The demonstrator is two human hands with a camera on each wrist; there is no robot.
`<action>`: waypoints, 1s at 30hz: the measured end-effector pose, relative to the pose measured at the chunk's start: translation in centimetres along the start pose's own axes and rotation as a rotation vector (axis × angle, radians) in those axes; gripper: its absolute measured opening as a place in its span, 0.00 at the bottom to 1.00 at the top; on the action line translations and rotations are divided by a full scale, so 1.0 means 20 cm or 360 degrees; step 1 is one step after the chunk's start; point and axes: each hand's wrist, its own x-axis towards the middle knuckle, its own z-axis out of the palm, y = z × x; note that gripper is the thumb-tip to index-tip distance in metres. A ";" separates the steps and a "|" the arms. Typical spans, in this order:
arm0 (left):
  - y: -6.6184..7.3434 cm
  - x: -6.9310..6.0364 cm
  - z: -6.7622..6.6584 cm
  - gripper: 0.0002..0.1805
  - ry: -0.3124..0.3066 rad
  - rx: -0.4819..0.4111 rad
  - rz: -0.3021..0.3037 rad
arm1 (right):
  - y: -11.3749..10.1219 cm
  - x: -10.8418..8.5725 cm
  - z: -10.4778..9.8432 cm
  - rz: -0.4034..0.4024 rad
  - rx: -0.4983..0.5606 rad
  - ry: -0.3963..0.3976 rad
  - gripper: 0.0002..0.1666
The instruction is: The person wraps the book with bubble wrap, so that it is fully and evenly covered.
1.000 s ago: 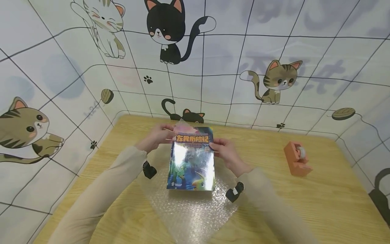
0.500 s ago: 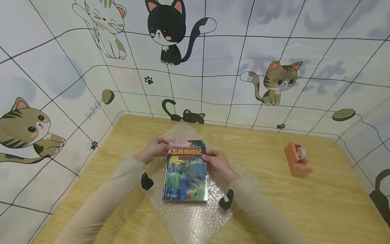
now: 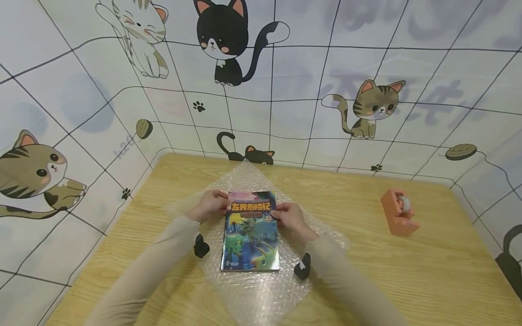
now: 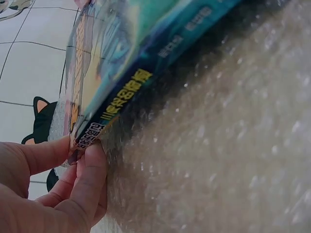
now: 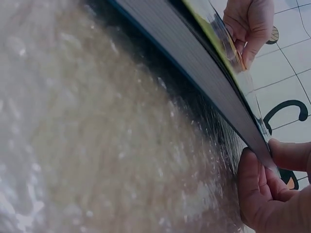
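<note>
Head view: left hand [image 3: 210,204] and right hand [image 3: 291,218] pinch a glossy blue-green paper book [image 3: 250,237] by its upper sides over clear bubble wrap [image 3: 258,294]; likely slick, stiffish, best held there.

The desk [image 3: 440,276] looks like yellow wood. Clear bubble wrap [image 3: 263,294] lies on it. An orange tape holder [image 3: 394,215] stands well apart.

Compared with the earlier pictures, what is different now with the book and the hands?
The book has come down toward the bubble wrap, sitting lower in the head view; the left hand and right hand moved with it. Its glare has mostly faded. Both hands still pinch the book. The bubble wrap and tape dispenser stayed in place.
</note>
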 end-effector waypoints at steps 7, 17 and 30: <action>0.03 0.03 0.10 0.14 0.0039 0.0038 0.0051 | 0.02 0.01 -0.10 -0.0002 -0.0125 0.0056 0.12; 0.10 0.06 0.27 0.12 0.0063 -0.0025 0.0105 | 0.06 0.02 -0.26 0.0020 -0.0151 0.0145 0.13; 0.17 0.09 0.47 0.08 0.0054 -0.0009 0.0232 | 0.10 0.00 -0.42 0.0005 -0.0258 0.0226 0.14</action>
